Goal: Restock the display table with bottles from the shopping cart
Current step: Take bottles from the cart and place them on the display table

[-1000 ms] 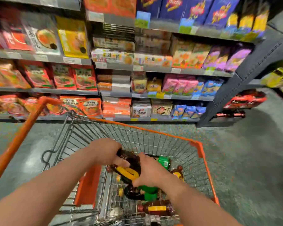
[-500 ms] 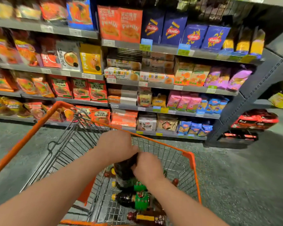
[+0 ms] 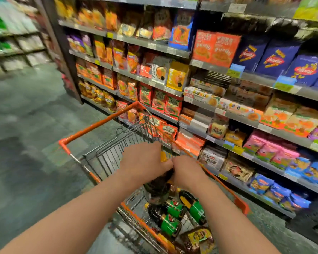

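Note:
Above the orange-rimmed wire shopping cart (image 3: 77,143) both hands hold a dark bottle (image 3: 157,187) with a yellow label, lifted clear of the basket. My left hand (image 3: 143,162) grips its upper part from the left. My right hand (image 3: 188,171) grips it from the right, fingers touching the left hand. Most of the bottle is hidden behind the hands. Several dark bottles with green labels (image 3: 173,215) lie in the cart's bottom. No display table is in view.
Tall grey shelves (image 3: 200,65) packed with noodle and pasta packets run along the right, close to the cart's far side. Another shelf row (image 3: 17,50) stands far left. Grey floor (image 3: 26,143) stretches to the left of the cart.
The view has swung left, so the shelves now run along the right. Both hands raised the bottle higher out of the cart and kept their hold.

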### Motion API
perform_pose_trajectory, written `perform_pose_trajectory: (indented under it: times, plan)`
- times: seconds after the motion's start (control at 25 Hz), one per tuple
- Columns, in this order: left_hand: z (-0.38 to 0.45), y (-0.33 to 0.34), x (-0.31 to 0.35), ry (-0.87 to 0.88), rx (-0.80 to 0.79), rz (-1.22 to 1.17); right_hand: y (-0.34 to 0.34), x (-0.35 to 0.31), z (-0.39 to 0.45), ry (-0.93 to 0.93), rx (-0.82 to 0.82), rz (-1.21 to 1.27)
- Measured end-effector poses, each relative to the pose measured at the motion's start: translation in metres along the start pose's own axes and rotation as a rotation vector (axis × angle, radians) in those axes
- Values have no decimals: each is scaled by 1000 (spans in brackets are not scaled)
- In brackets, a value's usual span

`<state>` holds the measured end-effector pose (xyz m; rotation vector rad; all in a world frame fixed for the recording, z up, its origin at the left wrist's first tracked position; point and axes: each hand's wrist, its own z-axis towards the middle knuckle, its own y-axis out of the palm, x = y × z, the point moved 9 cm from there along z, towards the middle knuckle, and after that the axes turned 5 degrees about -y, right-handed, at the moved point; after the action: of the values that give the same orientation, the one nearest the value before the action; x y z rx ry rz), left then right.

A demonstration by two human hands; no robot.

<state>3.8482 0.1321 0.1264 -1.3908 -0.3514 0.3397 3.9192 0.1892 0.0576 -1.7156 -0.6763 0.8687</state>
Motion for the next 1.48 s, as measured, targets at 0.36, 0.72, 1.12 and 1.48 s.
perform_pose_trajectory:
  times: [0.36, 0.72, 1.12, 1.48]
  plan:
    - [-135, -91, -137, -476, 156, 271, -15, -214, -25, -624, -7, -11]
    - [-361, -145, -232, -939, 206, 251, 29, -420, -154, -1132, -112, -142]
    - [-594, -152, -249, -1403, 139, 261, 123, -564, -308, -1550, -360, -332]
    - [-707, -150, -257, -1821, 66, 367, 193, -653, -384, -1982, -449, -407]
